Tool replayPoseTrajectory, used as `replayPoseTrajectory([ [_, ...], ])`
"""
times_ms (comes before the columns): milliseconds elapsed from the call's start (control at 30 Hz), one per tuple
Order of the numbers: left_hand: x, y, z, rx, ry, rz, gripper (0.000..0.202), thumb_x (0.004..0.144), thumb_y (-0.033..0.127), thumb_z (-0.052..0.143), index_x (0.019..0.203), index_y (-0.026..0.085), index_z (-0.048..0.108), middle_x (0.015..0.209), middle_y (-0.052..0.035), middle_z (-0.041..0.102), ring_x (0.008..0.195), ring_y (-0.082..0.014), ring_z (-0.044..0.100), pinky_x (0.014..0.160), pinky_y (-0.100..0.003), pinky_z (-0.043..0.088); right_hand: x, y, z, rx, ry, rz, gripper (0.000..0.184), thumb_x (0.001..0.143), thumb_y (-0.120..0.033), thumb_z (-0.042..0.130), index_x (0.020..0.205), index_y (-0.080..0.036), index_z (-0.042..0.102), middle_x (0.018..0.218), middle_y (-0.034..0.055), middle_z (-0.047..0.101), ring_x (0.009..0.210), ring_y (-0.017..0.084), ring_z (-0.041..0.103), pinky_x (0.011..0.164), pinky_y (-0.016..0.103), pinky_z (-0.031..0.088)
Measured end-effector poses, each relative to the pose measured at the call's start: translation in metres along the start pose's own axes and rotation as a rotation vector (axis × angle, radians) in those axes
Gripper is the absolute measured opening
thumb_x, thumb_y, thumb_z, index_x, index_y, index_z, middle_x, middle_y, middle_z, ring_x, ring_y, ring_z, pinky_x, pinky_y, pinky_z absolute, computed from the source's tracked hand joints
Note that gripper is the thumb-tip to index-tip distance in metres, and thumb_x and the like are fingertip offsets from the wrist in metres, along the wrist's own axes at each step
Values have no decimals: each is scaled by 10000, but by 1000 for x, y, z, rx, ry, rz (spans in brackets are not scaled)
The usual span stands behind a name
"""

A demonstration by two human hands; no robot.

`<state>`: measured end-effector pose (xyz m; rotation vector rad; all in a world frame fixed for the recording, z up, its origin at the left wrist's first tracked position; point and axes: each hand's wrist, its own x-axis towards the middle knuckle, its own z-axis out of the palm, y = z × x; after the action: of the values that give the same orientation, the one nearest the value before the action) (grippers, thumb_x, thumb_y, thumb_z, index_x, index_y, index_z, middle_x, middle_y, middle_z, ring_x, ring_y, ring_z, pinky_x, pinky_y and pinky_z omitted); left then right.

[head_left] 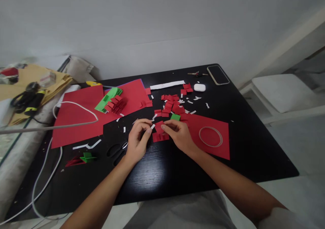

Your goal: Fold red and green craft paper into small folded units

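Surface (236,130), one, black, bearing most of the items below.
Red sheet (78,120), large, flat, at left; a white cable crosses over it.
Red sheet with pale ring (220,144), at right; the ring lies flat on it.
Right hand (181,137), thumb and forefinger pinched on the folded red piece.
Left hand (137,142), thumb and forefinger together on a slim white strip.
Long white strip (167,85), lying toward the wall.
Phone (218,75), far right corner, screen up.
Green paper bundle (108,99), a red pleated bundle (117,104) against it.
Scissors (116,151), black-handled, just beside the left hand.
White case (199,87), closed, contents hidden; near the phone.
Folded red piece (159,127), between the two hands, near the surface.
Slim white strip (152,126), at the left fingertips.
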<state>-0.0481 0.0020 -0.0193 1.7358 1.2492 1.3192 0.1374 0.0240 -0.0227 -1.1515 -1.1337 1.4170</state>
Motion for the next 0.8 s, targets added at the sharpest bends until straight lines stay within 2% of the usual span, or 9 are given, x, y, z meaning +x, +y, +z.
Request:
replayPoseTrajectory([
  [100,1,3,-2,89,-71,66,137,1026,227,561,906,212,625,1160,-74,640,1123,-217,613,1006,-405,478,-1,-2,0,-68,-11,-39,139,825,-347,763,855,-211,766,797,27,785,729,195,742,703,312,601],
  [267,3,7,-2,208,-152,91,119,1024,208,545,917,213,596,1195,-80,620,1139,-216,613,1012,-405,484,-6,-2,0,-160,-42,-97,130,849,-333,743,868,-205,762,841,30,791,769,190,740,724,298,589],
  [533,4,5,0,221,-142,82,131,1020,239,540,903,218,597,1162,-97,646,1105,-242,625,999,-443,495,-7,-1,0,-183,-60,-109,119,857,-315,738,884,-204,768,864,31,799,779,190,745,721,291,588],
  [800,4,6,1,205,-127,52,133,1006,242,550,889,218,608,1136,-96,664,1091,-246,634,997,-433,494,-8,-3,1,-200,-62,-114,126,859,-321,737,891,-205,776,854,28,796,766,188,737,700,286,578],
])
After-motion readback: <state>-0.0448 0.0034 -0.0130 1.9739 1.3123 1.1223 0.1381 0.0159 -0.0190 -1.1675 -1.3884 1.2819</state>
